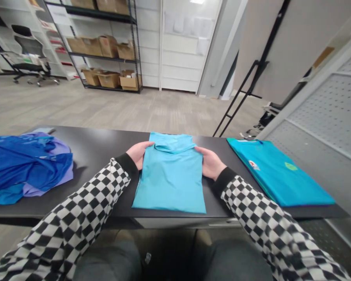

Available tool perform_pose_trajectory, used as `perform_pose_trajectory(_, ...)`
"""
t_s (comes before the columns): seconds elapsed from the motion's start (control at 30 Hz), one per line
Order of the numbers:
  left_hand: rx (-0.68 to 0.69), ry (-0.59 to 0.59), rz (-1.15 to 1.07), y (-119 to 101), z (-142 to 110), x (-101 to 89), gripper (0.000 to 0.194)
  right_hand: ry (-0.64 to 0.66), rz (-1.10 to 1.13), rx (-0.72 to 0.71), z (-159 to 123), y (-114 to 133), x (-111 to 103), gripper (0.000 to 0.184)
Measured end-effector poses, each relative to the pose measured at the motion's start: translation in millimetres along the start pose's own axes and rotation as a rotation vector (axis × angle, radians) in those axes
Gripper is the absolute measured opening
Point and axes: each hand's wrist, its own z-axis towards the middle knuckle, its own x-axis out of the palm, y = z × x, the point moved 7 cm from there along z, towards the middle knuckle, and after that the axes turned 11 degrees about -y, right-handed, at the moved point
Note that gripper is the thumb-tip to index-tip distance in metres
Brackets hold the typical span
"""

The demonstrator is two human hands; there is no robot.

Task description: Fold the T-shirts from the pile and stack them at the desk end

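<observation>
A light blue T-shirt lies folded into a rectangle on the dark table in front of me, its collar at the far end. My left hand grips the shirt's left edge near the collar, fingers tucked underneath. On the opposite edge, my right hand holds the fabric with the thumb on top and the other fingers mostly hidden beneath. The far end seems slightly raised, though I cannot tell how far it is off the table.
A crumpled heap of blue and lilac clothes covers the table's left end. To the right sits a neat stack of folded turquoise shirts. Beyond the table stand a shelf with cardboard boxes, an office chair and a perforated panel.
</observation>
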Motion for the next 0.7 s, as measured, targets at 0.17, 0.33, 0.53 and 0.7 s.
perform_pose_trajectory(0.17, 0.009, 0.003, 0.013, -1, 3, -2.4, 0.04, 0.0, -0.024, -0.06, 8, 12, -1, 0.044)
perform_pose_trajectory(0.33, 0.003, 0.016, -0.039, 6, -1, 3.9, 0.044, -0.003, 0.026, 0.002, 9, 2, 3, 0.045)
perform_pose_trajectory(0.53, 0.06, 0.101, -0.125, -12, 5, 7.3, 0.044, 0.025, 0.176, -0.028, 16, 18, 10, 0.042)
perform_pose_trajectory(0.7, 0.095, 0.047, -0.122, -42, 35, 4.7, 0.04, -0.059, 0.234, -0.027, 50, 40, 13, 0.038)
